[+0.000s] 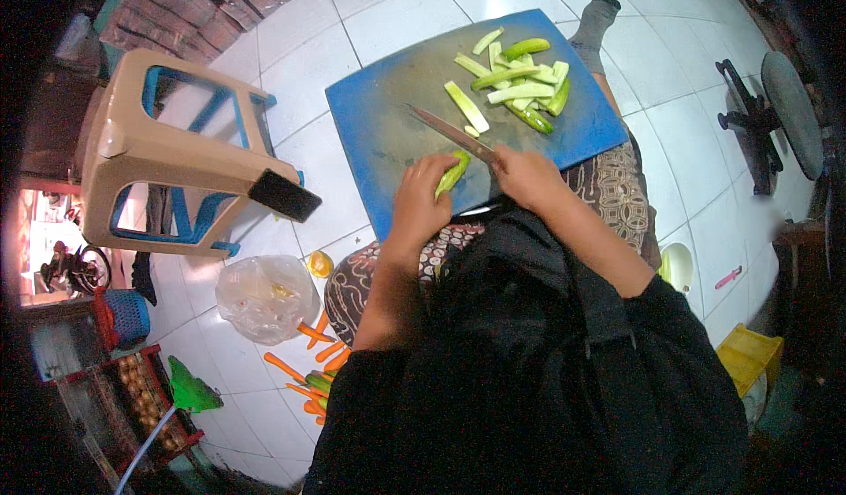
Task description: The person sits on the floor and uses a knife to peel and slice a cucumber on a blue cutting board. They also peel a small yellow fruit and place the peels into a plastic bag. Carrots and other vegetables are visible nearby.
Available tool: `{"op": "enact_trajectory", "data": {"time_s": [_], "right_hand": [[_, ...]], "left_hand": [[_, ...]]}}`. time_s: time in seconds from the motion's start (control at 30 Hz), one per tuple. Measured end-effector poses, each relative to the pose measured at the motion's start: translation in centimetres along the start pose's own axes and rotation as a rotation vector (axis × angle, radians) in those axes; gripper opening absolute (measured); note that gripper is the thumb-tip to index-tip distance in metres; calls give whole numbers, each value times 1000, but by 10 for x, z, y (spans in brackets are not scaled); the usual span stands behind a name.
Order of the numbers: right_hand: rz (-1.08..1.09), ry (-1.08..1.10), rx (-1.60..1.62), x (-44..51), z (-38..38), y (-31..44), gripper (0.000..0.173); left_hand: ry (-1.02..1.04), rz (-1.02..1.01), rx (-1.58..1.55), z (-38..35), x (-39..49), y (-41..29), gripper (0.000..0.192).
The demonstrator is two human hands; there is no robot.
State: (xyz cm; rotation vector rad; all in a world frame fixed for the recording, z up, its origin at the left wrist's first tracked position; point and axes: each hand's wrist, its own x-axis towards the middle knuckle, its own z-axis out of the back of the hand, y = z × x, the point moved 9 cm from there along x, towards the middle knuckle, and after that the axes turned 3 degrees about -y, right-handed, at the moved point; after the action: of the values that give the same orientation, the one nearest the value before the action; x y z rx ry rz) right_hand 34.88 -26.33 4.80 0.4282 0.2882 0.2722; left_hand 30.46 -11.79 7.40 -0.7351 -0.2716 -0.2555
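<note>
A blue cutting board [360, 108] with a darkened middle lies across my lap. My left hand [423, 194] holds a green cucumber piece [453, 174] near the board's lower edge. In my right hand [525, 174] is a knife [449, 130], its blade pointing up and left over the board, just above the cucumber piece. A cut cucumber strip [466, 106] lies beyond the blade, with a small bit beside it. Several more cucumber strips [522, 92] are heaped at the board's upper right.
Left stands a beige and blue plastic stool [109, 165] with a black phone [285, 195] at its edge. Carrots [284, 367] and a plastic bag [264, 297] lie on the tiles. Right are a white bowl [681, 267], a pink-handled peeler or knife [728, 277] and a yellow plastic stool [747, 359].
</note>
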Motion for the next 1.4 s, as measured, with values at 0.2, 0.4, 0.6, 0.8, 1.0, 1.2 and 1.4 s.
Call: {"op": "enact_trajectory", "data": {"time_s": [0.2, 0.4, 0.6, 0.8, 1.0, 1.2, 1.4], "right_hand": [[71, -304, 913, 10, 13, -61, 27], [-32, -340, 1242, 19, 3, -128, 25], [20, -354, 1122, 15, 14, -130, 18], [58, -323, 1074, 23, 8, -126, 20], [107, -223, 925, 20, 0, -115, 19], [162, -130, 930, 20, -17, -103, 21], [221, -321, 727, -9, 17, -81, 39]], "left_hand": [[8, 65, 86, -3, 25, -6, 34], [131, 180, 286, -66, 68, 14, 20], [99, 284, 223, -60, 72, 23, 20], [-348, 440, 66, 67, 8, 72, 20], [-810, 755, 444, 281, -194, 169, 16], [-334, 1225, 503, 319, -274, 226, 27], [-461, 691, 300, 258, -158, 176, 24]]}}
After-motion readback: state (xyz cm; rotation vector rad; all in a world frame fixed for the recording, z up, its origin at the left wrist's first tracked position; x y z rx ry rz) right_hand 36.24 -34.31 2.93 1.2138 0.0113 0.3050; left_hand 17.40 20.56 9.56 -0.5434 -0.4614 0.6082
